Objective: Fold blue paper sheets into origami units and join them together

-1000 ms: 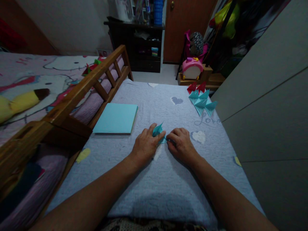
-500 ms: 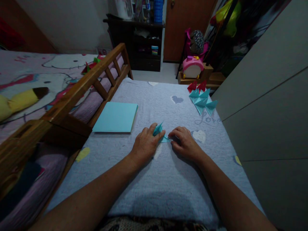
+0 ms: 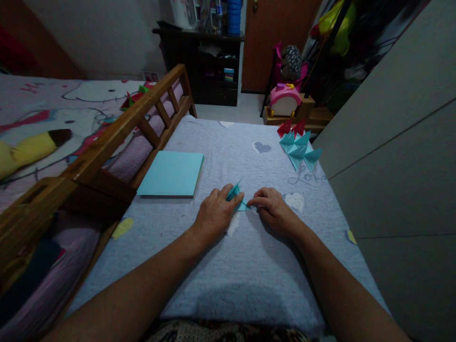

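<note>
A small folded piece of teal paper [image 3: 243, 205] lies on the blue bedspread in front of me. My left hand [image 3: 216, 209] grips it, with part of the paper standing up between thumb and fingers. My right hand [image 3: 271, 208] is closed at the paper's right corner, its fingertips touching that edge. Up and to the left rests a flat stack of light blue square paper [image 3: 171, 174]. Folded teal paper shapes [image 3: 299, 148] and red ones [image 3: 291, 128] stand together at the far right corner of the bedspread.
A wooden bed rail [image 3: 117, 130] runs along the left side, with a patterned bed beyond it. Pale cabinet doors [image 3: 399, 166] border the right. Behind are a dark shelf unit [image 3: 199, 66] and a pink toy case [image 3: 285, 99].
The fingers of my right hand have drawn closer together and shifted slightly left and down along the paper's corner. My left hand has hardly moved.
</note>
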### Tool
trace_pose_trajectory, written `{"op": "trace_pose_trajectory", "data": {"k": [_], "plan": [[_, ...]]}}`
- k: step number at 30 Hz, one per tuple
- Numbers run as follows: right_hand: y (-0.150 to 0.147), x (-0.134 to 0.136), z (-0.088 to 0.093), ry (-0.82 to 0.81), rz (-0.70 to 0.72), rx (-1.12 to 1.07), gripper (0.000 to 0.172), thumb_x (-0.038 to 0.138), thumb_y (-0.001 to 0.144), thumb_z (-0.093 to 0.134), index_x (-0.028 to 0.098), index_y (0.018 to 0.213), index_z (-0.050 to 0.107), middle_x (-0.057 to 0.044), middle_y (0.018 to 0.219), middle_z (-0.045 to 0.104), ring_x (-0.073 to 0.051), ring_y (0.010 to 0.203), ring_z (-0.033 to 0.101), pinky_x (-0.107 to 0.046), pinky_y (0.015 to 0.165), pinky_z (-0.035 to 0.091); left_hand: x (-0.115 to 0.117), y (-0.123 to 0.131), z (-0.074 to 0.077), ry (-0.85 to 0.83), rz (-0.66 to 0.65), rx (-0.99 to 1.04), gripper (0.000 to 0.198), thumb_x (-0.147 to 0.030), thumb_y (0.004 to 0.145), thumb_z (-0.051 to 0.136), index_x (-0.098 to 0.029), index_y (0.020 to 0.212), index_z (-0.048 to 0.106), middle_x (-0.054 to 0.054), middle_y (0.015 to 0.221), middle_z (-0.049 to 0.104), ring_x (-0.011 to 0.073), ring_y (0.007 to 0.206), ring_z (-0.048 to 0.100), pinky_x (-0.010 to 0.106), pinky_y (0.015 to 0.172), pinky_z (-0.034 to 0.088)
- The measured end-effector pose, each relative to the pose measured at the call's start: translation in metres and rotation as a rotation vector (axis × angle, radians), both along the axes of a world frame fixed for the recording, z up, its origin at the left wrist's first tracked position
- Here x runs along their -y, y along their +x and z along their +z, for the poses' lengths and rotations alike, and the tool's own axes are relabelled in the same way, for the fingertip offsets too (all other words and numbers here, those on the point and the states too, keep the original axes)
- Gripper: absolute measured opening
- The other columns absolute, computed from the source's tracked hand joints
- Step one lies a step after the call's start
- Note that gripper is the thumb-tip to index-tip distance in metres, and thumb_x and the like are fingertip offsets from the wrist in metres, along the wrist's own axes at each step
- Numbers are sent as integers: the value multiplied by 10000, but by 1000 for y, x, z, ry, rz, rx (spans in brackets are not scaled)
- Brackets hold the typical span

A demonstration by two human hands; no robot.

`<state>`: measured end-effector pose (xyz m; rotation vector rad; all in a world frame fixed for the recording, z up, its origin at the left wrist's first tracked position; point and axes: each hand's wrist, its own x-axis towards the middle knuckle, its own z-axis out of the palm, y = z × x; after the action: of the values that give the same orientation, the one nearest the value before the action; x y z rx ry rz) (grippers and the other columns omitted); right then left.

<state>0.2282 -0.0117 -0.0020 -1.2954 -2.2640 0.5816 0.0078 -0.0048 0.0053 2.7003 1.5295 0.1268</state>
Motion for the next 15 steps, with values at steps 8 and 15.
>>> {"op": "trace_pose_trajectory", "data": {"k": [8,15], "plan": [[1,-1,0,5,12,15,400,28,858,530,279,1073,756,-62,1052,639,-225,1019,553,-417,926,414,0,1,0,-18,8,43,425,-201,1006,481,-352,1399,541,96,1423,524,243,1011,568,403,888,526],[3,-2,0,-17,31,8,399,30,862,523,265,1074,766,-70,1041,633,-225,1013,547,-423,936,403,0,1,-1,-3,12,3,421,-218,1022,450,-345,1414,538,94,1416,534,242,993,565,390,880,516]]}}
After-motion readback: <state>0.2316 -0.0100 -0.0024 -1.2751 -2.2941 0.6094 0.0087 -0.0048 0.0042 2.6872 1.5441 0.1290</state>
